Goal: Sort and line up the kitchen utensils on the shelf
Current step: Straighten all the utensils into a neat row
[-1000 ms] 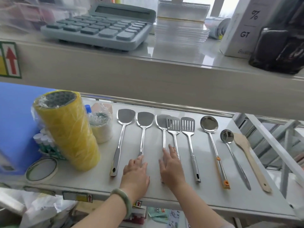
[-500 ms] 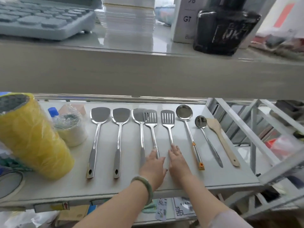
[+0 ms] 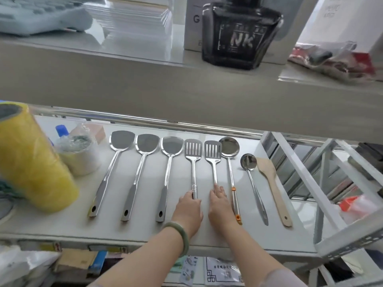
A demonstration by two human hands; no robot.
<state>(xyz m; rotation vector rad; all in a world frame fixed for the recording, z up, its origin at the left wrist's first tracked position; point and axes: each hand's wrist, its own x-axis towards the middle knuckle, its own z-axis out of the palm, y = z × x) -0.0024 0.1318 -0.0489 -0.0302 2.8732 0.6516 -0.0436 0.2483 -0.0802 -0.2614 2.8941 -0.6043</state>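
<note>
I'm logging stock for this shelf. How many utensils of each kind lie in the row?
Solid steel turners: 3
Slotted steel spatulas: 2
Steel ladles: 2
Wooden spatula: 1
Total: 8

Bright, even daylight from the back, beyond the upper shelf [image 3: 145,75]. Soft, faint shadows under the utensils. Glare on the polished spatula blades [image 3: 122,140] and glossy counter top. Strong wide-angle bending at the edges; motion blur on the yellow roll [image 3: 31,160].
</note>
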